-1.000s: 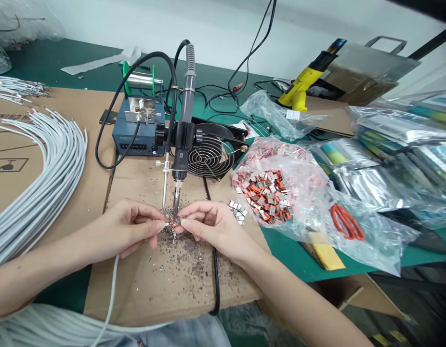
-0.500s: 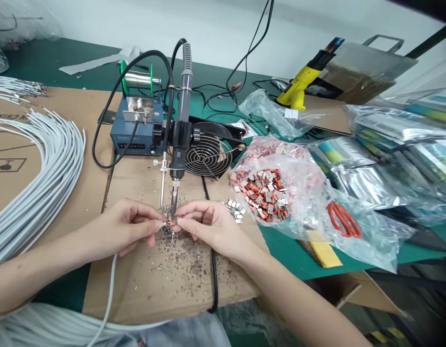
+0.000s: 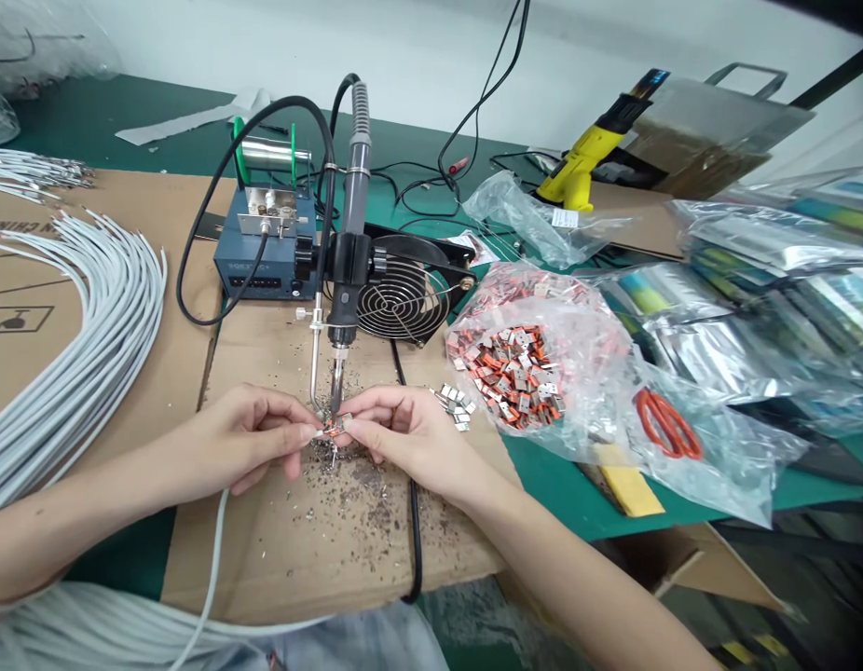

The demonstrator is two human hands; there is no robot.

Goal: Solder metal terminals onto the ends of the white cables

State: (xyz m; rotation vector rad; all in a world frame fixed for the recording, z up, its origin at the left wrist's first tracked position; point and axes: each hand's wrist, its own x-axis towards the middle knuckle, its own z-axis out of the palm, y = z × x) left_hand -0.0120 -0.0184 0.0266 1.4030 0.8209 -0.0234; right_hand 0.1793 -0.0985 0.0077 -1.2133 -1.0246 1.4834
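Note:
My left hand (image 3: 267, 438) pinches the end of a white cable (image 3: 216, 550), whose length hangs down from under the palm. Between finger and thumb, my right hand (image 3: 396, 433) grips a small orange and metal USB connector (image 3: 340, 426). Cable end and connector meet right under the tip of a soldering iron (image 3: 338, 373), which is clamped upright in a stand. A thin metal solder guide tube (image 3: 315, 363) comes down beside the iron. The exact contact at the tip is too small to make out.
A blue solder feeder (image 3: 264, 252) with a solder spool (image 3: 267, 154) stands behind, next to a black fan (image 3: 404, 298). Bagged connectors (image 3: 519, 377) and orange-handled scissors (image 3: 665, 424) lie right. White cable bundles (image 3: 116, 326) lie left. A yellow heat gun (image 3: 578, 168) stands at the back.
The connector between my fingers shows slightly more to the right of and below the iron tip. Both hands stay in nearly the same place with the same grip.

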